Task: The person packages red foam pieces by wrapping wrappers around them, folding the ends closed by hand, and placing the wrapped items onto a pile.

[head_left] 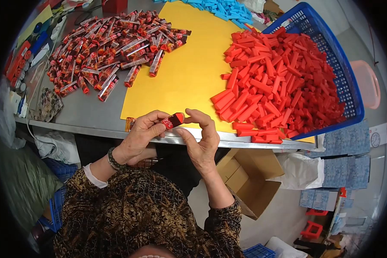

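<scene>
Between the fingertips of my left hand [142, 130] is a small red plastic piece with a dark printed wrapper [173, 121] around it, its red end pointing right. My right hand [202, 144] is just right of that end, thumb and index finger apart; whether the index tip touches it I cannot tell. Both hands are at the table's front edge. A small stack of printed wrappers [130, 124] lies by my left hand, partly hidden. Farther left is a heap of wrapped pieces [112, 47]. A pile of bare red pieces [271, 81] lies to the right.
A yellow sheet [189, 56] covers the middle of the metal table [88, 112]. The red pile spills from a tipped blue basket [352, 81]. Blue pieces [221, 9] lie at the back. Below the edge stands an open cardboard box [249, 180]; tools [28, 56] crowd the left.
</scene>
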